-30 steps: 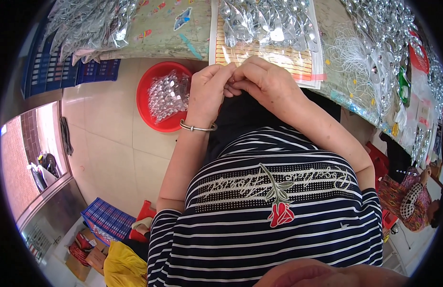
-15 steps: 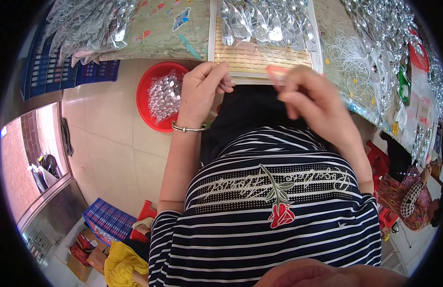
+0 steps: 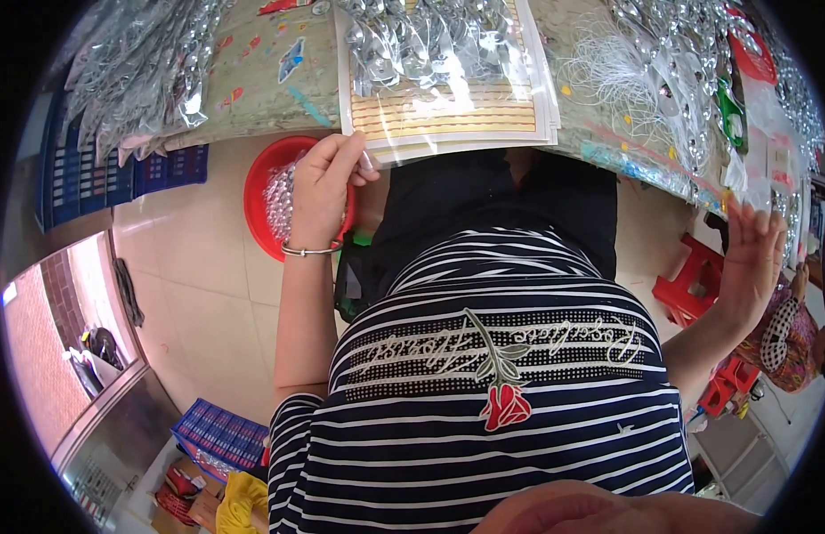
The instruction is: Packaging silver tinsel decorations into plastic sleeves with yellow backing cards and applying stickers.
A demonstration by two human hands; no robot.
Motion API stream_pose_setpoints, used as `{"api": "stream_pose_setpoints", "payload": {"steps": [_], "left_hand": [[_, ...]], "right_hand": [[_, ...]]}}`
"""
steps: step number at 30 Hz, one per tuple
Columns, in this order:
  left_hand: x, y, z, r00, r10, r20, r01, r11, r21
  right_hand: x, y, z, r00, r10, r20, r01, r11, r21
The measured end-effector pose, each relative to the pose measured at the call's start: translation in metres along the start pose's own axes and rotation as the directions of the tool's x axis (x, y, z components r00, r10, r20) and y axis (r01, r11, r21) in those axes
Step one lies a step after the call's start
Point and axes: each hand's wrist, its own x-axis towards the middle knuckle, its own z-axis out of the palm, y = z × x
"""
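Note:
My left hand [image 3: 323, 189] is closed in a pinch at the front left corner of the striped board [image 3: 448, 123] on the table. What its fingertips hold is too small to make out. Far to the right, my right hand [image 3: 752, 258] reaches up beside the table's edge, its fingers stretched out and nothing visible in them. Shiny silver pieces in clear film [image 3: 430, 44] cover the far part of the board. Closest to my right fingertips are clear plastic bags [image 3: 768, 156] and a small yellow piece [image 3: 727, 203].
A red basin [image 3: 254, 200] of clear, shiny pieces stands on the floor below my left hand. White strings [image 3: 599, 71] and silver strands [image 3: 679, 53] lie on the table's right. Blue crates [image 3: 83, 169] stand at left; a red stool [image 3: 688, 280] is at right.
My right hand has swung from the board out to the far right and straightened its fingers; the blurred pinkish-red thing beside it no longer shows there. My left hand stays at the board's corner.

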Motion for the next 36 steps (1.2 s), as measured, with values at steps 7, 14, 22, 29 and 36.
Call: {"api": "stream_pose_setpoints", "payload": {"steps": [7,14,22,29,36], "left_hand": [[-0.006,0.003,0.001,0.998,0.055,-0.007,-0.055,0.996,0.071],[-0.001,-0.003,-0.009,0.823,0.568,0.033,-0.455,0.622,0.637],[0.016,0.004,-0.012,0.584,0.726,0.364,-0.642,0.138,0.755],[0.020,0.000,-0.016,0.582,0.743,0.331,-0.639,0.166,0.751],[0.025,-0.002,-0.017,0.564,0.758,0.329,-0.657,0.169,0.735]], "right_hand": [[0.005,0.025,-0.040,0.961,0.142,-0.238,-0.213,0.926,-0.312],[0.030,0.103,0.049,0.916,0.172,0.363,0.310,0.271,-0.911],[0.063,0.133,0.110,0.814,0.032,0.580,0.535,0.347,-0.771],[0.080,0.142,0.124,0.727,0.011,0.687,0.652,0.305,-0.694],[0.088,0.147,0.124,0.686,0.027,0.727,0.677,0.342,-0.652]]}}
